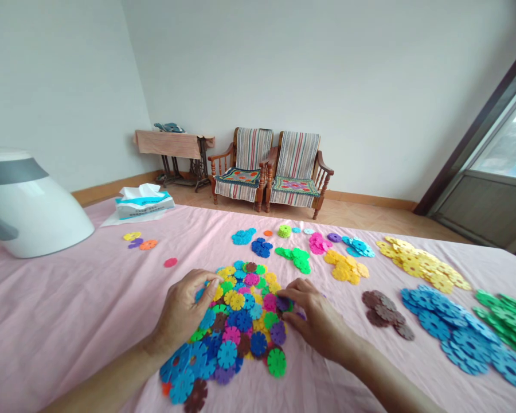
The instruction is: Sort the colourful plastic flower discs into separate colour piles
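A mixed heap of plastic snowflake discs (241,320) in many colours lies on the pink tablecloth in front of me. At the heap's left edge is my left hand (188,304), its fingers curled and thumb drawn in against them; whatever they may hold is hidden. My right hand (310,312) is at the heap's right side, with a purple snowflake disc (284,304) between thumb and fingers. Larger blue discs (183,385) lie at the near left of the heap. A green disc (276,362) rests at its near right.
Sorted piles spread to the right: brown discs (384,312), blue discs (464,332), yellow discs (421,264) and green discs (509,321). Smaller groups line the far side. A white kettle (43,212) and a tissue box (144,205) stand at left. Two wooden chairs (296,166) are beyond the table.
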### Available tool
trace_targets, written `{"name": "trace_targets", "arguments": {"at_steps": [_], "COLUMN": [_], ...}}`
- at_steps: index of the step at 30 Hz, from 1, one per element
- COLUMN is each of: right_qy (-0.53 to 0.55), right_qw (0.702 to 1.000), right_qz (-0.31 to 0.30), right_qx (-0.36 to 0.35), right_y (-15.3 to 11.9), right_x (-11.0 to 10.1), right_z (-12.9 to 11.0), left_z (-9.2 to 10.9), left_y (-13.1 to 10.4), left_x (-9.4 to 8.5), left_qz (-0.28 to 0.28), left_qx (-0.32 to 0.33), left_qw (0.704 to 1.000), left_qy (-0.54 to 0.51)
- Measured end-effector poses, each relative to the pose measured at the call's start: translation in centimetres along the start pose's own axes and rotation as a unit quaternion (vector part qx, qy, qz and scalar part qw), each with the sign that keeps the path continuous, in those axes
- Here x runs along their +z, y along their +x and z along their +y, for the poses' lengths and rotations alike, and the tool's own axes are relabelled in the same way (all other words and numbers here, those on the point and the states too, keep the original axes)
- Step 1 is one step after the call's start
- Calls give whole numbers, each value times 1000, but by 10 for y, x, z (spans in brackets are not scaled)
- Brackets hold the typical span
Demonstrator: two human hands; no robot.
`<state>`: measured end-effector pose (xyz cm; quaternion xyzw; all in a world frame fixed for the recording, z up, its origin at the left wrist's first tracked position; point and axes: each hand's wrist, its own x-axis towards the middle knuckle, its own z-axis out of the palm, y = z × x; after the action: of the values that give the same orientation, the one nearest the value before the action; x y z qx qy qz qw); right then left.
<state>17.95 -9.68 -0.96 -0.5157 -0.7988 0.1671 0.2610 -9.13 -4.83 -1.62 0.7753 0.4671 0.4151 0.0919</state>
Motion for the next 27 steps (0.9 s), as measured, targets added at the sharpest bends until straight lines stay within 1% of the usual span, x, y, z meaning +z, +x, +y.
{"name": "trace_targets", "arguments": {"at_steps": [8,11,14,16,18,20,21,24,27], "right_qy": [-37,-17,23,38,56,80,89,81,54], "right_qw": [999,1000,997,992,984,979,979,983,984], "right_qz": [-11,10,77,110,121,104,84,11,-27], "right_qx": [-14,-15,7,58,115,153,161,163,168], "right_y": [-4,-3,0,2,1,0,-1,-4,-6], "right_x": [0,-2,-10,-20,-32,-42,-47,-55,-55], "right_z": [-12,-10,6,22,37,48,51,53,52], "left_z": [-2,-3,-2,-2,-3,-4,-5,-8,-12], "left_y": [3,3,3,4,5,6,7,9,11], "left_x": [-2,-2,-3,-4,-4,-5,-6,-7,-8], "left_qz": [5,5,8,10,13,20,23,20,24], "left_qx": [-43,-53,-61,-68,-75,-83,-87,-98,-103], "left_qw": [999,998,998,997,996,995,994,993,993], "left_qy": [-17,-26,-33,-38,-45,-51,-55,-63,-55]}}
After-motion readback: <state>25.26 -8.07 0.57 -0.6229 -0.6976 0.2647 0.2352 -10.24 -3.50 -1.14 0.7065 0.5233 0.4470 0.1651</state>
